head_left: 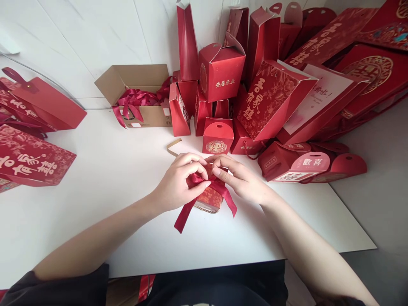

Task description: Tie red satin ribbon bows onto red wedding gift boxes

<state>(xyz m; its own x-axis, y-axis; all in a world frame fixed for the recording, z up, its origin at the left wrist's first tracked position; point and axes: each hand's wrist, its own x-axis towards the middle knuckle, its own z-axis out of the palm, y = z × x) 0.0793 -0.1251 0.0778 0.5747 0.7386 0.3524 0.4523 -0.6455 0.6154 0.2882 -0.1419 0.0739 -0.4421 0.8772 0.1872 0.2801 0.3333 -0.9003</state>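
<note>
A small red patterned box (209, 197) lies on the white table in front of me, with a twisted cord along its near edge. Dark red ribbon (227, 196) crosses its top in a bow, its two tails hanging out to either side. My left hand (181, 180) pinches the ribbon at the left of the knot, thumb and fingers closed. From the right, my right hand (237, 176) holds the ribbon between thumb and index finger. The fingers partly cover the knot and the far part of the box.
Behind stands an open cardboard box (148, 117) with red ribbons. Many red gift boxes (222, 72) are stacked at the back right, and red bags (38, 157) stand at the left. A tan strip (173, 148) lies beyond my left hand. The table's front edge is near my body.
</note>
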